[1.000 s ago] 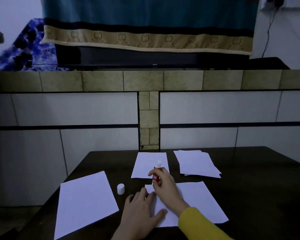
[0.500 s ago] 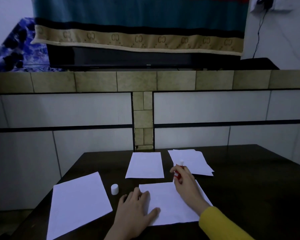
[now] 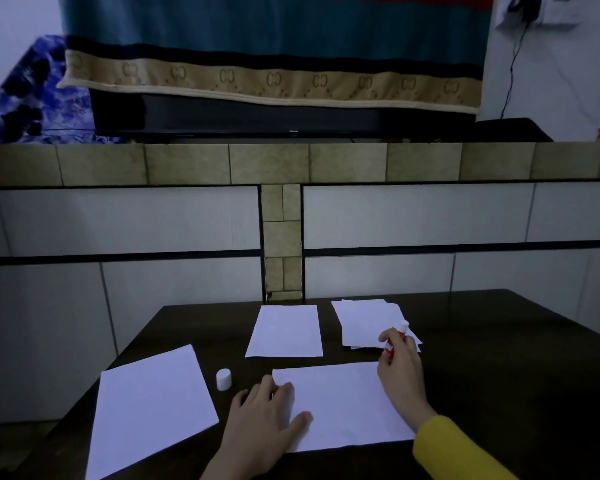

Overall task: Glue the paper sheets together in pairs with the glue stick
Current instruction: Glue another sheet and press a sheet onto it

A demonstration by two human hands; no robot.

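Note:
A white paper sheet (image 3: 343,407) lies crosswise on the dark table in front of me. My left hand (image 3: 264,420) presses flat on its left end with fingers spread. My right hand (image 3: 400,372), in a yellow sleeve, grips a red glue stick (image 3: 394,341) at the sheet's far right corner; its white end points up and away. The stick's white cap (image 3: 223,379) stands on the table left of the sheet. A single sheet (image 3: 286,330) lies at the back middle, and a loose stack of sheets (image 3: 364,322) at the back right.
Another white sheet (image 3: 149,407) lies slanted at the left near the dark table's (image 3: 499,375) left edge. A tiled wall rises just behind the table. The right part of the tabletop is bare dark wood.
My right hand has carried the glue stick along the sheet's far edge from its left part to its right corner. The left hand has stayed on the sheet's left end.

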